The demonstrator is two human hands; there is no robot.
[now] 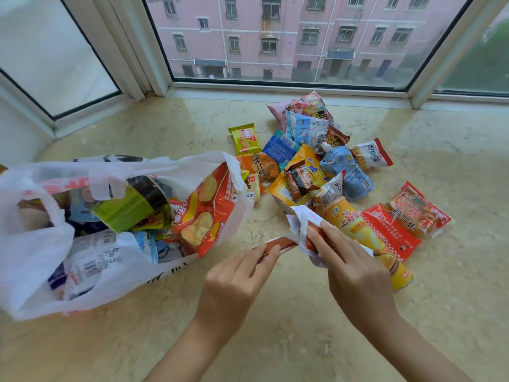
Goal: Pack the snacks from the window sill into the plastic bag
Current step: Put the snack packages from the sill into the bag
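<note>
Snacks lay in a loose heap on the marble window sill, to the right of the white plastic bag. The bag lay on its side on the left part of the sill with its mouth open toward the heap, and it was already holding many packets. A red potato chip bag stuck out of the mouth, and a green packet lay deeper inside, under one handle.

In front of the heap the left hand pinched one end of a thin red stick snack between thumb and fingers. The right hand gripped a white and red wrapper, with the fingers curled round it. The two hands were close to each other, and the stick reached from one to the other. Whether the stick and the wrapper were one item or two, I could not tell.

Just behind the right hand lay a yellow chip canister on its side. Beside it was a flat red packet, and a blue spout pouch lay on the heap. A yellow-green wafer packet lay apart at the far left of the heap.
</note>
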